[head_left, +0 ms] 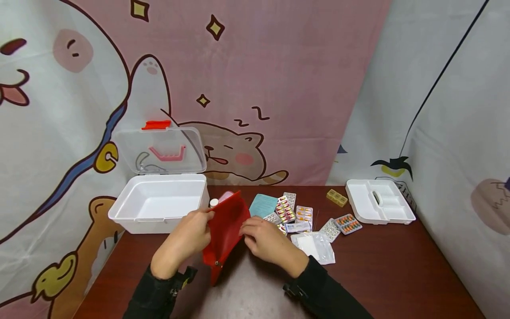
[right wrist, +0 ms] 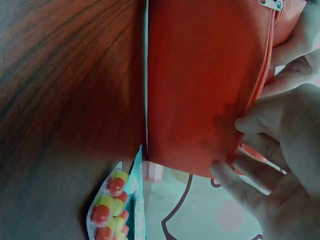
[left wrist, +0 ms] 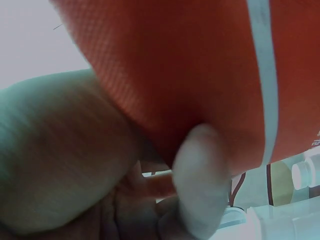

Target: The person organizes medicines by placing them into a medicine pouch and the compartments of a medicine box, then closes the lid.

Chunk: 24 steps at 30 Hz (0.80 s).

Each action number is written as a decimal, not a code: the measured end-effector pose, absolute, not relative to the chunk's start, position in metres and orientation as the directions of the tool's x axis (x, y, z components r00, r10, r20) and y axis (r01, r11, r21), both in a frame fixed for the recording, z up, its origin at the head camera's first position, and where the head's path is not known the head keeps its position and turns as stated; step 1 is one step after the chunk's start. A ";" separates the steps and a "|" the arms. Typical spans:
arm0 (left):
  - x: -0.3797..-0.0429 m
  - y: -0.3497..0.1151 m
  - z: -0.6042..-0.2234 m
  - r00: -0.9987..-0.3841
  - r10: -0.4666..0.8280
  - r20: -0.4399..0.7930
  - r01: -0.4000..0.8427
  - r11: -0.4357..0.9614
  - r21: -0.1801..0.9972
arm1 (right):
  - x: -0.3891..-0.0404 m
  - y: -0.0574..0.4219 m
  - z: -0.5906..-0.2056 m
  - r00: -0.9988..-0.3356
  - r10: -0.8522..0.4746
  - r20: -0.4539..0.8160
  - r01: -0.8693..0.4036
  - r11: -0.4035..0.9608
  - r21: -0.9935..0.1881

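A red zip pouch (head_left: 226, 226) stands tilted on the table between both hands. The left hand (head_left: 189, 232) grips its left upper edge; in the left wrist view a fingertip (left wrist: 202, 175) presses the red fabric beside a pale stripe. At the opposite side, the right hand (head_left: 271, 241) pinches the pouch edge along the zipper (right wrist: 265, 75), fingers bent over it. The metal zipper pull (head_left: 217, 263) sits at the end nearest the person. The pouch's interior is hidden.
Behind the left hand, a white box (head_left: 159, 223) has its clear lid raised. Several blister packs (head_left: 285, 209), a teal packet (head_left: 263, 205) and a clear plastic bag (head_left: 314, 248) lie right of the pouch. Farther right are a yellow pill case (head_left: 336, 198) and a white divided tray (head_left: 392, 217).
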State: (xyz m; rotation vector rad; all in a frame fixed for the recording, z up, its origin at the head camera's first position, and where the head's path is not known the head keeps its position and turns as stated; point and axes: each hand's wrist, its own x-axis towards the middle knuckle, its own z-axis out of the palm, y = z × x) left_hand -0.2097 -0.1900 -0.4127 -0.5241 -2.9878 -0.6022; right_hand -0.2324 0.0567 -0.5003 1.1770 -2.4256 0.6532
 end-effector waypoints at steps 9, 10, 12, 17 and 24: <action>-0.209 -0.184 -0.412 -0.949 0.297 0.106 0.315 0.869 0.381 | -0.232 0.058 -0.501 -0.567 -0.693 0.445 -0.822 0.515 -0.244; -0.208 -0.185 -0.412 -0.949 0.298 0.108 0.316 0.869 0.380 | -0.232 0.058 -0.501 -0.564 -0.699 0.440 -0.824 0.509 -0.248; -0.208 -0.185 -0.411 -0.947 0.301 0.112 0.320 0.868 0.379 | -0.233 0.060 -0.500 -0.563 -0.703 0.434 -0.826 0.506 -0.249; -0.210 -0.184 -0.413 -0.946 0.312 0.093 0.323 0.863 0.389 | -0.234 0.066 -0.497 -0.596 -0.677 0.431 -0.801 0.540 -0.260; -0.212 -0.183 -0.417 -0.952 0.297 0.069 0.299 0.864 0.405 | -0.233 0.066 -0.492 -0.597 -0.687 0.415 -0.803 0.516 -0.299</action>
